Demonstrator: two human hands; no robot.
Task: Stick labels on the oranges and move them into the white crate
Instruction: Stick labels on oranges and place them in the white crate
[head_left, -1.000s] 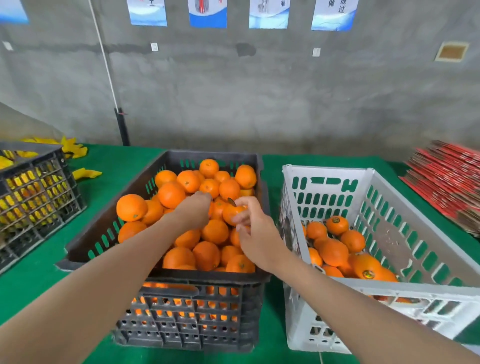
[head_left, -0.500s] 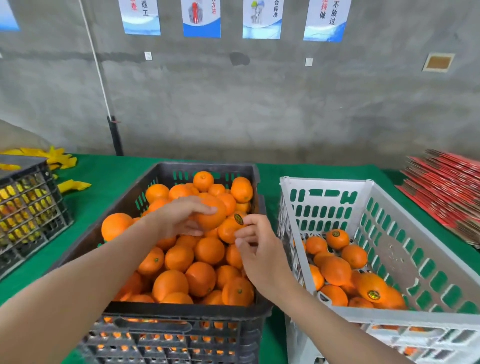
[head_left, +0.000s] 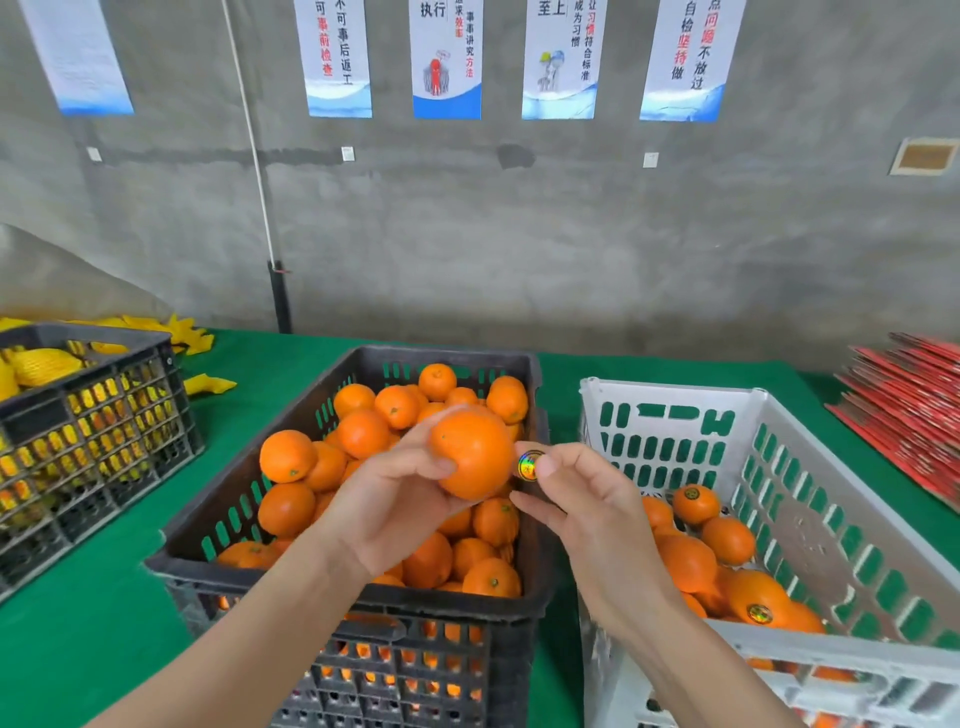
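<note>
My left hand (head_left: 395, 499) grips an orange (head_left: 472, 452) and holds it up above the black crate (head_left: 332, 592), which is full of loose oranges. My right hand (head_left: 582, 499) pinches a small round shiny label (head_left: 529, 464) on its fingertip, right beside the orange's right side. The white crate (head_left: 675, 410) stands to the right and holds several oranges, some with round labels on top, such as one orange (head_left: 695, 503) near its middle.
A second black crate (head_left: 93, 410) with yellow foam nets stands at the left, with loose yellow nets (head_left: 192, 338) behind it. A stack of red flat cartons (head_left: 914, 405) lies at the far right. The green cloth (head_left: 93, 639) covers the table; a grey wall rises behind.
My left hand has lifted one orange out of the black crate's pile. My right hand has come up beside it with a label on its fingertip. The camera has tilted upward.
</note>
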